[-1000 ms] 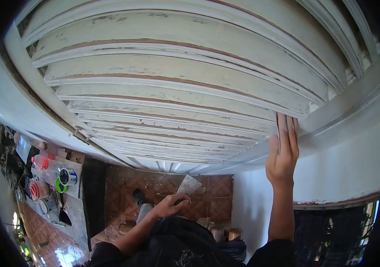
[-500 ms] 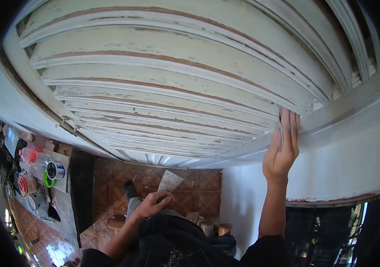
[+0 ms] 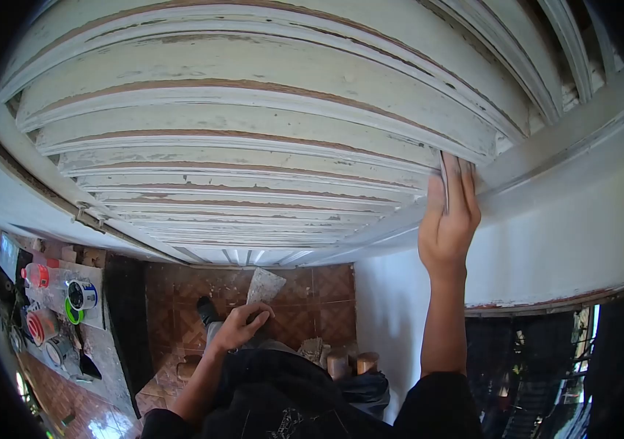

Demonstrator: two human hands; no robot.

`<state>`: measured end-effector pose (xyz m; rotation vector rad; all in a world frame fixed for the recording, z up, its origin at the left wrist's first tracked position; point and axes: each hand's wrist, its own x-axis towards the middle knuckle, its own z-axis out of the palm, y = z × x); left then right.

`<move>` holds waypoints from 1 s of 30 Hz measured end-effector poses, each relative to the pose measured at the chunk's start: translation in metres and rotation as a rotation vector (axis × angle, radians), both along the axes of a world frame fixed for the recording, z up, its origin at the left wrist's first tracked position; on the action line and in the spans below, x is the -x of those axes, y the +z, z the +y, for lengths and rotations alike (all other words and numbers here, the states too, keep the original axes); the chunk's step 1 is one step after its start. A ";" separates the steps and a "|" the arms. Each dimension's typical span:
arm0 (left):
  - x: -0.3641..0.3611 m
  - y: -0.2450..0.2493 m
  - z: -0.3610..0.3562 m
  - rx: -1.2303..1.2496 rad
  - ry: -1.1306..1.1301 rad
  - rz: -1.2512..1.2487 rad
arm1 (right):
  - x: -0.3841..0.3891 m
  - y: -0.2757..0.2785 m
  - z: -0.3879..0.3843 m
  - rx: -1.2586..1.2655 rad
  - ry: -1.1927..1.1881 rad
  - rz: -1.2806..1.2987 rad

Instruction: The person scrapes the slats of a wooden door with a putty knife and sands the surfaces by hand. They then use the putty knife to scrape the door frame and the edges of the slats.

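A white louvred shutter (image 3: 253,102) with worn, patchy paint and bare brown edges fills the upper view. My right hand (image 3: 449,227) reaches up to its right side, fingers extended into the gap under a slat. Between thumb and fingers it grips a thin folded sheet, apparently sandpaper (image 3: 445,192), seen mostly edge-on; the fingertips are hidden behind the slat's end. Low in front of my body hangs my left hand (image 3: 242,328), loosely curled, thumb apart from the fingers, with nothing visible in it.
On the left a cluttered work surface (image 3: 111,318) carries a red-capped plastic bottle (image 3: 35,276), a paint can (image 3: 81,295) and a green-rimmed container (image 3: 73,313). A pale flat piece (image 3: 265,286) lies on the tiled floor (image 3: 334,293). A white wall (image 3: 553,249) stands to the right.
The view has shifted slightly, so the shutter sits higher and further left. My right hand, still gripping the folded sheet, remains at the same slat end. My left hand has barely moved.
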<state>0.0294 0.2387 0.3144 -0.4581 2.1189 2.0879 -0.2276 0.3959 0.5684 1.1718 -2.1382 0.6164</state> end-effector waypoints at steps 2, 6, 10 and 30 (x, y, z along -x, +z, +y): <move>-0.001 -0.003 0.000 0.039 -0.003 0.085 | -0.004 -0.008 0.008 0.007 0.027 0.067; -0.002 -0.013 -0.001 0.044 0.037 0.185 | 0.000 -0.001 0.002 0.033 0.052 0.013; -0.001 -0.011 0.000 0.050 0.028 0.152 | 0.001 -0.004 0.001 0.020 -0.024 -0.057; 0.003 -0.014 0.000 0.047 -0.019 0.198 | -0.006 -0.004 -0.007 0.040 -0.054 -0.071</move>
